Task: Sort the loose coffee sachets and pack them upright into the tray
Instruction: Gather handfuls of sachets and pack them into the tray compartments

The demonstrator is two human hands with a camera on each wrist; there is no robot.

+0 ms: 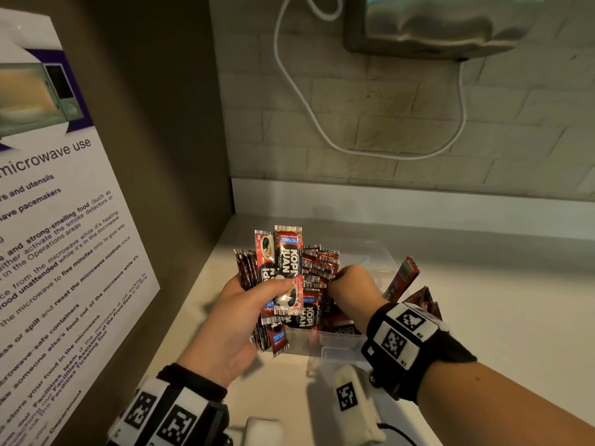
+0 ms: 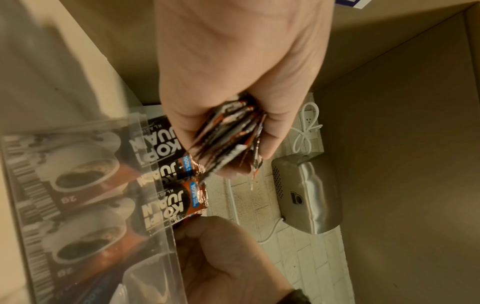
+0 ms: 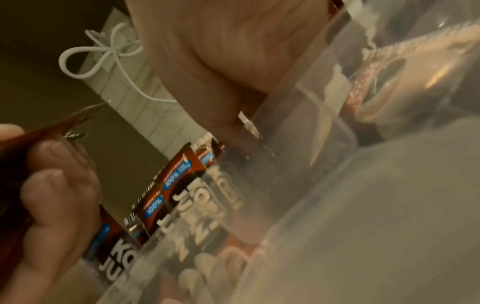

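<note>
My left hand [image 1: 273, 292] grips a fanned bundle of red-and-black Kopi Juan sachets [image 1: 285, 268], held upright over the left end of the clear plastic tray [image 1: 338, 347]. The left wrist view shows the bundle [image 2: 231, 133] edge-on in my curled fingers. Several sachets [image 1: 317, 268] stand upright inside the tray. My right hand [image 1: 335, 281] reaches into it from the right, fingers curled and pinching the top of one of them. Through the tray wall [image 3: 298, 144] the right wrist view shows printed sachets [image 3: 176, 185]. A few loose sachets [image 1: 404, 276] lean at the tray's right end.
The tray sits on a pale counter [image 1: 499, 300] in a corner. A microwave-use poster [image 1: 64, 220] hangs on the left wall. A white cable [image 1: 322, 130] loops down the tiled back wall from a steel wall unit [image 1: 434, 24].
</note>
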